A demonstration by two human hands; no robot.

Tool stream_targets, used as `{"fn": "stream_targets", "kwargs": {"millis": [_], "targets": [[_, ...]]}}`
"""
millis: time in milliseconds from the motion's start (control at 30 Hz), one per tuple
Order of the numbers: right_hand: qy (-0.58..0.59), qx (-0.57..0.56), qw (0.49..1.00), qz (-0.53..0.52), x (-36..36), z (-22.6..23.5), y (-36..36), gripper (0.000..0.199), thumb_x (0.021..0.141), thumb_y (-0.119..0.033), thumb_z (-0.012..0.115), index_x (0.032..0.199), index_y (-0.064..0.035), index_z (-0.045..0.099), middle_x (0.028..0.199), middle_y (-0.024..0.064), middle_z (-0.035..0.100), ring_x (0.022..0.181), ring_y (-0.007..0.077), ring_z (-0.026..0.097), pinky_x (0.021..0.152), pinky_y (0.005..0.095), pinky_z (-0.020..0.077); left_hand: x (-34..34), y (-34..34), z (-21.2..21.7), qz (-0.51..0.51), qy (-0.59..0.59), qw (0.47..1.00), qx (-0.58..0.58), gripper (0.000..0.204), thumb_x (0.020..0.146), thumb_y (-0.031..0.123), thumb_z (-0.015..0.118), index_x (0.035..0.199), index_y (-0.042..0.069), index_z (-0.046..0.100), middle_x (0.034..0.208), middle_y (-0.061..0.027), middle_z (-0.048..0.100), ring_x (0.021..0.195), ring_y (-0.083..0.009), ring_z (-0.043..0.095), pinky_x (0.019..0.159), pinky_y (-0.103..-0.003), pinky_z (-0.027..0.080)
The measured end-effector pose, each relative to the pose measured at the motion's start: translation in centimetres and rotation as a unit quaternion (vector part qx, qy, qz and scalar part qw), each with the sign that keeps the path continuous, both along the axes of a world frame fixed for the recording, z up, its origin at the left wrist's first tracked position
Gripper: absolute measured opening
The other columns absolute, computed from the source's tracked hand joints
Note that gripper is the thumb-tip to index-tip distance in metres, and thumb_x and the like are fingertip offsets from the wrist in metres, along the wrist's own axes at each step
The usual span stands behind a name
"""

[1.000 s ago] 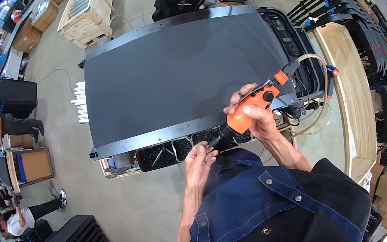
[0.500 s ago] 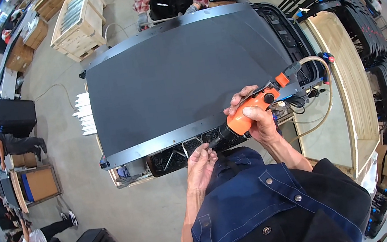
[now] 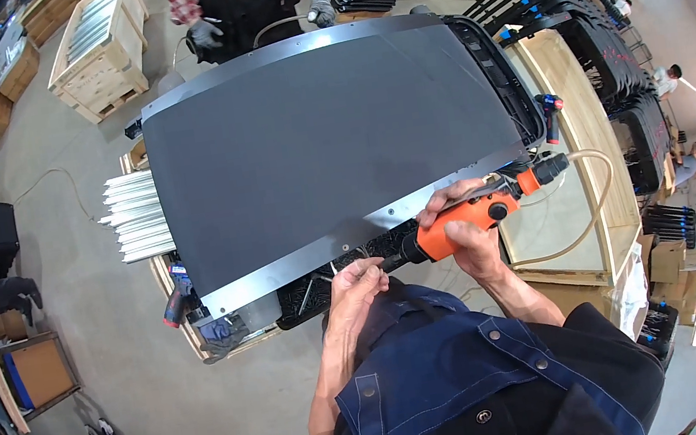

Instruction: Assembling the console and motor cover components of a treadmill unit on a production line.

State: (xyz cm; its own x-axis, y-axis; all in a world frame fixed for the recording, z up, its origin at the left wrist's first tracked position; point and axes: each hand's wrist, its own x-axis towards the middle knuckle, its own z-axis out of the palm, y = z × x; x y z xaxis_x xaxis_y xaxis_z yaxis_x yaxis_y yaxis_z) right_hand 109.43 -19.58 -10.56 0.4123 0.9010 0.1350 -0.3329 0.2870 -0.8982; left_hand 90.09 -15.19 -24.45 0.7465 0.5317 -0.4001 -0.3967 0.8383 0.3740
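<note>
My right hand (image 3: 479, 251) grips an orange pneumatic screwdriver (image 3: 447, 228), its dark nose aimed left. A pale air hose (image 3: 609, 181) loops from its rear end. My left hand (image 3: 349, 299) is pinched closed at the driver's tip; whatever lies between its fingers is too small to make out. Just beyond both hands lies a large dark grey panel (image 3: 311, 142) with a bare metal strip (image 3: 277, 283) along its near edge. Screw heads dot that strip. Under the edge sits a black tray (image 3: 314, 304) of small dark parts, partly hidden by my left hand.
Across the panel stands a person with gloved hands (image 3: 321, 11). Silver rods (image 3: 137, 216) stick out at the left. A cordless driver (image 3: 175, 306) lies at the near left corner, another (image 3: 552, 117) at the right, by a wooden crate (image 3: 598, 129). Stacked black frames (image 3: 611, 60) stand behind it.
The panel sits lower and more tilted in view, and more of the silver rods shows. My driver has swung nearer to level. The other person's left-side glove has come off the panel edge.
</note>
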Motion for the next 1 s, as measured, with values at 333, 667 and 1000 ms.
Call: {"fn": "stream_targets", "kwargs": {"millis": [333, 667, 1000], "targets": [[-0.218, 0.014, 0.975, 0.036, -5.0, 0.6, 3.4, 0.043, 0.082, 0.0, 0.075, 0.116, -0.0066, 0.05, 0.11, 0.0182, 0.064, 0.097, 0.0277, 0.069, 0.089, 0.0448, 0.0579, 1.4, 0.9, -3.3, 0.036, -0.259, 0.906, -0.334, 0.026, 0.102, 0.027, 0.059, 0.115, 0.005, 0.062, 0.092, -0.0026, 0.062, 0.08, -0.013, 0.057, 0.07, -0.027, 0.052], [-0.389, 0.013, 0.898, 0.205, -7.5, 0.7, 8.4, 0.035, 0.073, 0.001, 0.079, 0.104, -0.0061, 0.064, 0.097, 0.0114, 0.072, 0.093, 0.0239, 0.071, 0.082, 0.0365, 0.0582, -0.2, 0.6, -0.3, 0.065, -0.11, 0.966, -0.223, 0.021, 0.106, 0.014, 0.048, 0.121, 0.003, 0.059, 0.108, -0.0055, 0.067, 0.095, -0.0175, 0.068, 0.085, -0.032, 0.057], [-0.384, -0.01, 0.884, 0.268, -7.3, 0.1, 9.2, 0.034, 0.072, 0.0, 0.082, 0.102, -0.0061, 0.065, 0.097, 0.0116, 0.072, 0.095, 0.0263, 0.072, 0.089, 0.0398, 0.0584, -4.2, -0.6, -1.8, -0.03, -0.019, 0.999, -0.009, 0.039, 0.095, -0.003, 0.043, 0.134, -0.008, 0.05, 0.12, -0.0181, 0.065, 0.11, -0.0273, 0.067, 0.097, -0.036, 0.054]]}}
